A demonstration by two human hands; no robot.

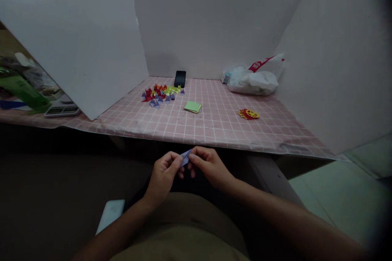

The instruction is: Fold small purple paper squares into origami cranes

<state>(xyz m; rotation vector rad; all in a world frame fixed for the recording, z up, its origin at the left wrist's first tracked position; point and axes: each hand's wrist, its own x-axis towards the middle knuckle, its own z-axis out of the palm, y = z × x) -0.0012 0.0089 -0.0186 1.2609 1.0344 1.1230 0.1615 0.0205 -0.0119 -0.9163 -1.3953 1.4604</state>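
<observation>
Pinching the lavender paper (185, 157), left hand (165, 169) and right hand (210, 164) could crease it crookedly if either slips; dropped, it would likely miss the bench (220, 126) beyond them.

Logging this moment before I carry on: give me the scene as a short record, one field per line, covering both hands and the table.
Left hand: pinching folded purple paper
Right hand: pinching the same paper
Tabletop: pink, pale grid lines
Table left: small multicoloured folded pieces
Table middle: green paper stack
Table right: red and yellow flat pieces
Table back: dark phone, white plastic bag
</observation>
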